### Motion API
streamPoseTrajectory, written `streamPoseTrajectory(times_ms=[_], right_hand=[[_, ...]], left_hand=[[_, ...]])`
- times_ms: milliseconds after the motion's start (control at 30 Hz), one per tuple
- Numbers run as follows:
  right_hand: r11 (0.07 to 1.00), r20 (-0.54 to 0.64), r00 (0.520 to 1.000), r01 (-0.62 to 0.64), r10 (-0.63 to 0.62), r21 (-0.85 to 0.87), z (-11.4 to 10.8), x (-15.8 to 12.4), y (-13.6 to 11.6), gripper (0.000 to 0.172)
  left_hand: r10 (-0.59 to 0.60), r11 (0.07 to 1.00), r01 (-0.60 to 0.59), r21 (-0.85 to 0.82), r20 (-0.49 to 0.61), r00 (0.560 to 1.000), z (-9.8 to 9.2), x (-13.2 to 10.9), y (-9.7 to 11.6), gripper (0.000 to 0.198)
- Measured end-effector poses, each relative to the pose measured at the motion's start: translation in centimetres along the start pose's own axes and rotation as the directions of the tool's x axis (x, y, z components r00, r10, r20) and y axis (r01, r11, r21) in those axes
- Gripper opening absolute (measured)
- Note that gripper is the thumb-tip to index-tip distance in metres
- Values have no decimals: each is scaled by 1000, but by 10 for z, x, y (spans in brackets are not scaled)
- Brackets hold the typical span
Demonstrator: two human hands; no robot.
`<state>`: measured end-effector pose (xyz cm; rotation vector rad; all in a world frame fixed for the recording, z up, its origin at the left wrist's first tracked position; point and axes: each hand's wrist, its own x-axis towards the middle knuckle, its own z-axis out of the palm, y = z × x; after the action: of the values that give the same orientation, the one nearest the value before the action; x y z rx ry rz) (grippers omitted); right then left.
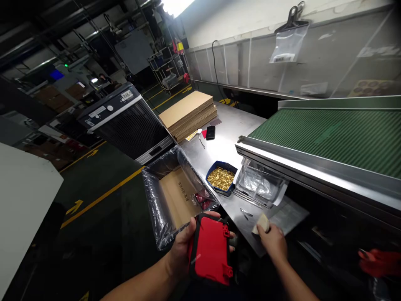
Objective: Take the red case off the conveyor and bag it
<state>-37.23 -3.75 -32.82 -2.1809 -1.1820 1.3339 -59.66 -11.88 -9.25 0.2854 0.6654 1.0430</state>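
Note:
My left hand (pixel 184 246) grips a red-and-black rugged case (pixel 210 248) above a plastic-lined cardboard box (pixel 175 200). A red item (pixel 202 200) lies in the box, partly hidden by the case. My right hand (pixel 272 241) holds a small cream-coloured pad (pixel 262 223) against the edge of a stainless steel table (pixel 219 150). Close by lie small metal tweezers (pixel 246 213). A blue tray of brass parts (pixel 221 177) and a clear plastic container (pixel 258 182) stand beyond my hands.
A green belt conveyor (pixel 328 142) with a steel rail runs along the right. A stack of cardboard sheets (pixel 187 115) and a black phone (pixel 210 132) sit on the far table. A red glove (pixel 379 262) shows at lower right. A black machine (pixel 128 123) stands on the left.

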Motion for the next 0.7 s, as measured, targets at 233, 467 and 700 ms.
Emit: streamPoseTrajectory(times_ms=[233,467,700], right_hand=[[974,-23,999,-20,26,227,-17,-40,-38,87],[558,556,652,-237,-516,795,-33,-157,-91,59],[449,507,737,-305,-447,840,-58,-160,-101,45]], left_hand=[[168,944,-125,305,-119,979,3,2,5,82],[333,648,-254,718,32,942,-10,7,13,108],[351,121,-293,948,236,906,-13,0,8,99]])
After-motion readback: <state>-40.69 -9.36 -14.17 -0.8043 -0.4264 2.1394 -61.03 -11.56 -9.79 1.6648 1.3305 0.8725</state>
